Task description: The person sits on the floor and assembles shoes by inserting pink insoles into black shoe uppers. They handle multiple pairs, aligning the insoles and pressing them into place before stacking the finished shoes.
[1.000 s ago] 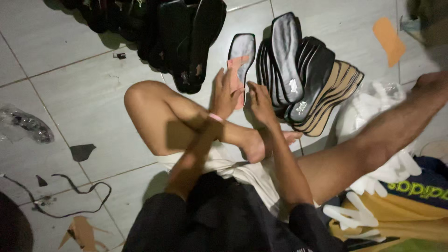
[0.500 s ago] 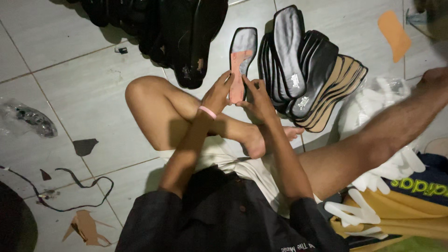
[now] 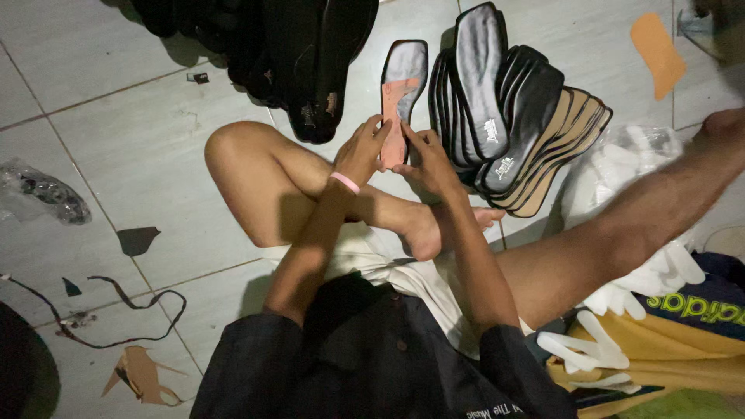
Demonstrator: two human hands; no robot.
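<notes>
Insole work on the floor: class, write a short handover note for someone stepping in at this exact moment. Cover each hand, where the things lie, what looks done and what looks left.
Left hand: grips the left edge of the single insole, pink band on the wrist.
Right hand: holds the same insole at its near end, from the right.
The insole has a grey top with an orange-pink patch and lies flat on the tiled floor.
To its right: a fanned stack of insoles, black ones over tan ones.
To its left: a pile of black soles.
Done: cannot tell.
Left: the insole in hand is not yet on either pile.
</notes>
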